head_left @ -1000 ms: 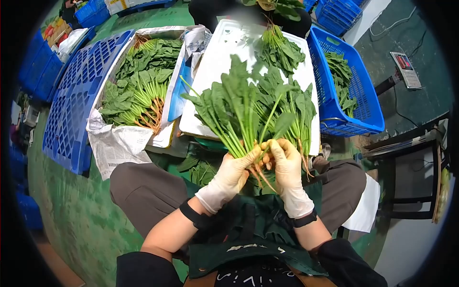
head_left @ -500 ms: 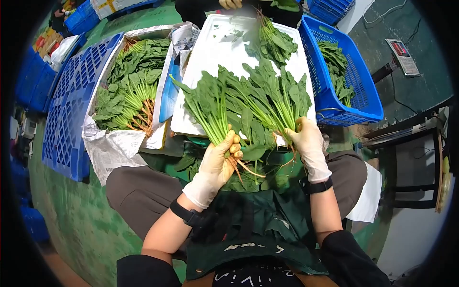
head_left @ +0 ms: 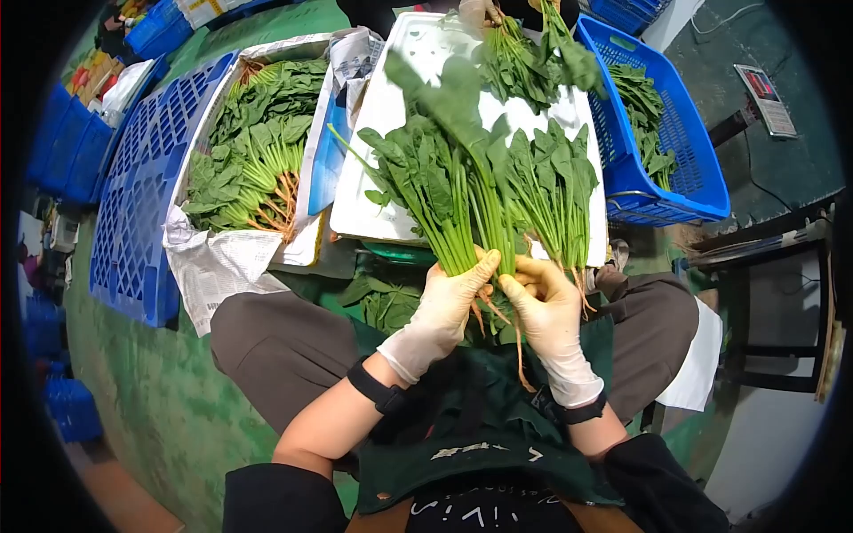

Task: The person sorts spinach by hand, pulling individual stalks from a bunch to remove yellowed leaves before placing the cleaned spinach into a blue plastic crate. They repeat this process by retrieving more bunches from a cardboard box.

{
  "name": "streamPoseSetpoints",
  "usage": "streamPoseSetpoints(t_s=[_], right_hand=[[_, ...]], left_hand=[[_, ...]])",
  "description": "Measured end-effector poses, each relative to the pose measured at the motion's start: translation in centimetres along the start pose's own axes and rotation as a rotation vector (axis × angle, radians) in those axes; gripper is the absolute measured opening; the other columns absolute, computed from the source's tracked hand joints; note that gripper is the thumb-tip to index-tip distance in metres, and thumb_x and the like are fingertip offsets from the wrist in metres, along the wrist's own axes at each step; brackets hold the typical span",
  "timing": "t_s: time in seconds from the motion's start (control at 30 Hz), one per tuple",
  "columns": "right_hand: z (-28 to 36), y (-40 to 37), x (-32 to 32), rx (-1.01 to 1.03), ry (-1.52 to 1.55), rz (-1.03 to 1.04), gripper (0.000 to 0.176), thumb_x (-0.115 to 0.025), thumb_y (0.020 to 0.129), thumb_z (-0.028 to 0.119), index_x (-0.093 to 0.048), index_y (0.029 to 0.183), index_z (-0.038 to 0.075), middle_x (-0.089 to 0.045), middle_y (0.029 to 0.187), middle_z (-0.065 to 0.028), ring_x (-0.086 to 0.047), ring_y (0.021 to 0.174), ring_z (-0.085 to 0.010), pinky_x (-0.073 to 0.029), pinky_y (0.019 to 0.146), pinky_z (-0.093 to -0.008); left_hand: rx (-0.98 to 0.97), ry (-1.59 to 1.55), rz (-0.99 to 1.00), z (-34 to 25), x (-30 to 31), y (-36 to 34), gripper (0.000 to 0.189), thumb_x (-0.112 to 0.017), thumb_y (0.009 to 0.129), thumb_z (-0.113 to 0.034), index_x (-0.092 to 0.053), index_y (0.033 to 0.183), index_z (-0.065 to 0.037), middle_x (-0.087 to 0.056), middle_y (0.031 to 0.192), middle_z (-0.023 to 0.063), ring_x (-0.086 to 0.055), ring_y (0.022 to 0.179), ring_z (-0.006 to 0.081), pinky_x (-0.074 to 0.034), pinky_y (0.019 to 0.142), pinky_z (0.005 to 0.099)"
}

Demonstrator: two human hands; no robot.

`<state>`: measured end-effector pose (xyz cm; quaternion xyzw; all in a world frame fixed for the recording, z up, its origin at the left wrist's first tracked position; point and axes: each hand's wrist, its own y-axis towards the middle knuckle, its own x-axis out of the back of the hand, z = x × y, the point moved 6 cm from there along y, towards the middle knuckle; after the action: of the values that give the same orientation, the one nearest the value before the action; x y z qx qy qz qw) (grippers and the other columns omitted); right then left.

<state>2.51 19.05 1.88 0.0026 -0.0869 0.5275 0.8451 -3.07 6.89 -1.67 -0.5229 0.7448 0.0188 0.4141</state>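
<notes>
A bunch of spinach (head_left: 426, 191) is gripped near its roots by my gloved left hand (head_left: 442, 306), leaves pointing away from me. My gloved right hand (head_left: 544, 311) sits right beside it, fingers pinched around the stems of another spinach plant (head_left: 494, 200), whose leaves are blurred and whose long root hangs down. More spinach (head_left: 555, 191) lies on the white foam board (head_left: 369, 213), just beyond my right hand. Loose leaves (head_left: 386, 302) show below the board near my lap.
To the left, a newspaper-lined box (head_left: 213, 258) holds stacked spinach, next to a blue plastic pallet (head_left: 147, 195). On the right stand a blue crate (head_left: 689, 133) with spinach and a scale (head_left: 766, 99). Across the board another person's gloved hand (head_left: 480, 12) is near spinach (head_left: 520, 62).
My right hand has come left to my left hand and now pinches a spinach plant. My left hand has shifted right with its bunch. The other person's hand has reached over the board.
</notes>
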Motion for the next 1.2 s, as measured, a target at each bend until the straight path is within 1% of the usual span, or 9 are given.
streamPoseSetpoints(t_s=[0.23,0.37,0.47,0.57,0.63,0.77,0.83,1.0,1.2], right_hand=[[0.5,0.9,-0.4,-0.143,-0.028,0.124,0.023,-0.074,0.075,0.013,-0.064,0.086,-0.003,-0.064,0.069,-0.0049,-0.057,0.061,-0.0073,-0.046,0.057,-0.0216],[0.8,-0.6,-1.3,0.077,-0.227,0.042,0.019,-0.072,0.076,0.01,-0.063,0.086,-0.004,-0.066,0.083,-0.0084,-0.06,0.07,-0.0082,-0.048,0.062,-0.0224],[-1.1,-1.9,-1.1,-0.08,0.416,-0.033,0.018,-0.066,0.082,0.003,-0.06,0.097,-0.004,-0.065,0.087,-0.0066,-0.063,0.074,-0.0126,-0.049,0.066,-0.0215],[-1.8,-2.6,-0.3,-0.389,0.773,0.053,0.026,-0.067,0.084,0.02,-0.06,0.094,-0.003,-0.064,0.089,-0.0102,-0.062,0.072,-0.0133,-0.049,0.064,-0.0224],[-1.8,-2.5,0.2,-0.433,0.688,0.159,0.034,-0.066,0.083,0.029,-0.06,0.094,-0.002,-0.063,0.086,-0.0082,-0.06,0.07,-0.0118,-0.048,0.061,-0.0216],[2.9,-1.6,-0.3,-0.011,-0.05,0.198,0.033,-0.069,0.082,0.022,-0.061,0.101,-0.004,-0.059,0.079,-0.0012,-0.05,0.067,-0.0077,-0.042,0.065,-0.021],[3.8,-1.2,-0.6,0.166,-0.1,0.158,0.033,-0.072,0.078,0.017,-0.062,0.102,-0.003,-0.058,0.076,0.0002,-0.046,0.061,-0.005,-0.038,0.056,-0.0182],[1.6,0.2,0.3,-0.01,-0.025,-0.032,0.03,-0.077,0.07,0.011,-0.062,0.092,-0.004,-0.053,0.064,0.0026,-0.043,0.054,-0.0016,-0.035,0.047,-0.0174],[-2.3,0.0,-0.3,-0.057,-0.112,-0.022,0.031,-0.079,0.067,0.011,-0.063,0.087,-0.005,-0.055,0.073,-0.0007,-0.046,0.055,-0.0041,-0.04,0.05,-0.0201]], left_hand=[[0.011,0.012,-0.071,0.6,1.1,-0.1,0.018,-0.072,0.079,-0.018,-0.058,0.085,-0.006,-0.057,0.075,-0.0014,-0.05,0.062,0.0077,-0.041,0.056,0.0218],[0.03,-0.035,0.032,1.3,1.4,0.3,0.029,-0.062,0.086,-0.013,-0.052,0.11,0.0,-0.06,0.1,0.0083,-0.061,0.089,0.0182,-0.053,0.076,0.0303],[0.025,-0.228,0.09,0.2,0.5,0.4,0.032,-0.06,0.087,-0.009,-0.049,0.117,-0.002,-0.058,0.112,0.0116,-0.061,0.091,0.0178,-0.053,0.078,0.0303],[0.003,-0.215,0.159,-1.8,-0.2,-0.2,0.035,-0.062,0.086,-0.014,-0.052,0.117,-0.001,-0.059,0.115,0.0097,-0.059,0.095,0.0164,-0.05,0.08,0.0288],[-0.023,-0.162,0.198,-2.4,-0.4,-0.6,0.038,-0.062,0.086,-0.014,-0.05,0.12,-0.001,-0.057,0.119,0.01,-0.058,0.099,0.0165,-0.049,0.081,0.0297],[-0.047,0.045,0.394,-2.6,-2.0,-1.6,0.056,-0.06,0.088,-0.022,-0.035,0.133,0.001,-0.049,0.128,0.0149,-0.054,0.108,0.021,-0.044,0.093,0.0339],[-0.053,0.07,0.482,-3.0,-3.0,-2.2,0.059,-0.059,0.089,-0.023,-0.032,0.134,0.002,-0.046,0.13,0.0144,-0.052,0.111,0.022,-0.044,0.094,0.0332],[0.017,-0.089,0.15,0.3,0.0,0.2,0.043,-0.057,0.09,-0.024,-0.043,0.121,0.002,-0.053,0.119,0.0144,-0.057,0.103,0.0231,-0.049,0.088,0.0356],[0.072,-0.108,0.129,2.3,0.5,0.7,0.041,-0.06,0.088,-0.019,-0.045,0.119,0.004,-0.058,0.109,0.0145,-0.062,0.092,0.0258,-0.053,0.08,0.0364]])
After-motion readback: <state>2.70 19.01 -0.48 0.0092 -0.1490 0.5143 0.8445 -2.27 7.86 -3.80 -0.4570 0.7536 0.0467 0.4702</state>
